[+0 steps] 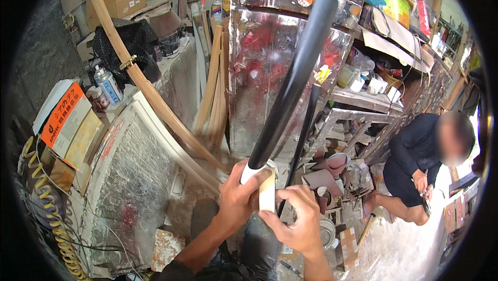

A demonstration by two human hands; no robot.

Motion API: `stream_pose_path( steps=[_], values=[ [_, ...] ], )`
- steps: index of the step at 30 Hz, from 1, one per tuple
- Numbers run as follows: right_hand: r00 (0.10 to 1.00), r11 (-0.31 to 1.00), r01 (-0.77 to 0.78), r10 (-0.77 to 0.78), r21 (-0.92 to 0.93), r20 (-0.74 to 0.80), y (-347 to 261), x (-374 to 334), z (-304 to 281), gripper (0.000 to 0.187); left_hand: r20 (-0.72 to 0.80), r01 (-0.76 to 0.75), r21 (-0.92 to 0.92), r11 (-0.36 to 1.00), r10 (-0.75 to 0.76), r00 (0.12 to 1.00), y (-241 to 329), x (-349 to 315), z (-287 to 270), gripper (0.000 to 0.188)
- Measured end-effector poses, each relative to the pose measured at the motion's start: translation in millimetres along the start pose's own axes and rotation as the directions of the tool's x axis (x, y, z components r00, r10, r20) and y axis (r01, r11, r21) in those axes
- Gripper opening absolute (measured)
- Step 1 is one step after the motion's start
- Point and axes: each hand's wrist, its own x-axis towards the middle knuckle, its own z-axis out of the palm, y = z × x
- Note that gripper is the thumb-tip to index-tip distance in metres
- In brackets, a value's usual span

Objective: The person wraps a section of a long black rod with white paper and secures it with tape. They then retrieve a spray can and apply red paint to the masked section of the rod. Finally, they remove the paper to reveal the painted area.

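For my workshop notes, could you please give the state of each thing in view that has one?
Black rod: slanted, lower end gripped
Left hand: closed on the rod
Right hand: finger and thumb on cream strip
Cream strip: between both hands
Aerosol can: standing
Yellow hose: coiled

I am in a cluttered workshop: a paint-stained cabinet [254,89], spray can [107,85], coiled yellow hose [47,204] and wooden strips [212,86] show it.
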Motion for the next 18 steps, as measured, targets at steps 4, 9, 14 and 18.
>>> stream_pose_path(
  steps=[4, 9, 14, 18],
  values=[
    [0.964, 0.936, -0.264, 0.247, 0.232, 0.099, -5, -5, -1, 0.025, -0.053, -0.047, 0.02, 0.999, 0.048, 0.997, 3, 13, -12, 0.036],
    [0.983, 0.933, -0.045, -0.024, 0.358, 0.185, 16, -23, -8, 0.017, -0.062, -0.017, -0.065, 0.998, 0.013, 0.998, 4, 17, -17, 0.036],
    [0.964, 0.891, -0.154, 0.039, 0.428, 0.264, 16, -30, -12, 0.023, -0.007, 0.053, -0.107, 0.993, -0.054, 0.999, 19, 8, -13, 0.039],
    [0.93, 0.751, -0.316, 0.123, 0.58, 0.348, 4, -29, -19, 0.045, -0.062, -0.107, 0.021, 0.994, 0.108, 0.992, 23, 11, -11, 0.04]
  ],
)
